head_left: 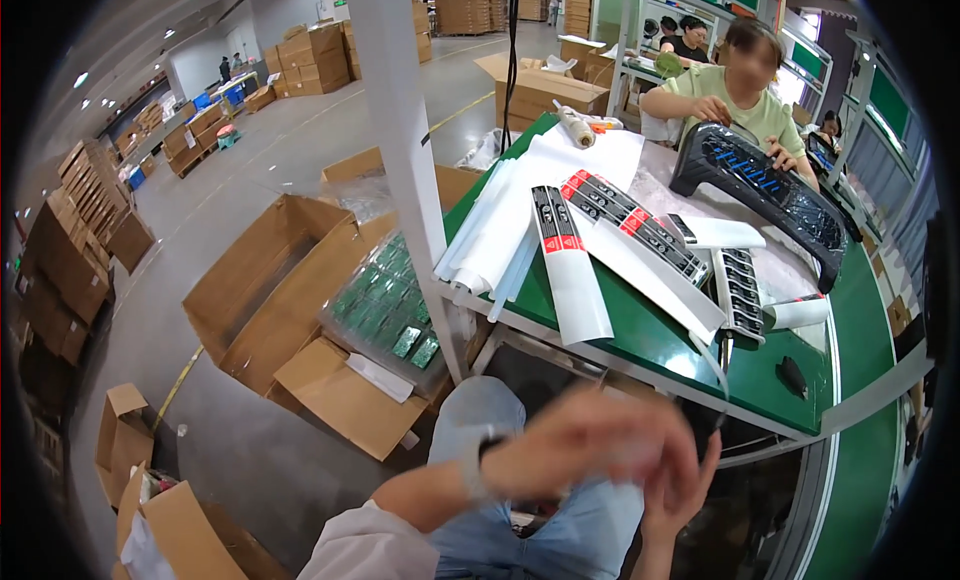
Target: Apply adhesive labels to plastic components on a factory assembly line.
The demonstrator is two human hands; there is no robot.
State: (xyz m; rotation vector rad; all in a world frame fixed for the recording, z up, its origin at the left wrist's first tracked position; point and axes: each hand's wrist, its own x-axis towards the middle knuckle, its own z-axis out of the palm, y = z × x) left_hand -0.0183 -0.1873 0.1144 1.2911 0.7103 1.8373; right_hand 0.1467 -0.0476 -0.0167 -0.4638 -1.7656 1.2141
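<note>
A green worktable (640, 340) fills the right half of the view, from 12 o'clock round to 4 o'clock. At 9 o'clock from it, on the floor, stand open cardboard boxes (270, 290), one holding a clear bag of green circuit boards (390, 305). At 1 o'clock on the table lies a large black plastic housing (765, 185), with a co-worker's hands (715, 110) on it. White paper sheets (520, 205) spread across the table centre, and on them lie long white-and-black packaged strips (570, 250) with red bands. At 6 o'clock, below the table edge and above the person's denim-clad lap (540, 520), the left hand (590, 445) and right hand (680, 490) are brought together, touching; both are motion-blurred. The left hand's fingers look loosely curled, the right hand's partly spread; whether either holds anything cannot be told. The nearest strips lie at 12 o'clock from the hands, well apart from them.
</note>
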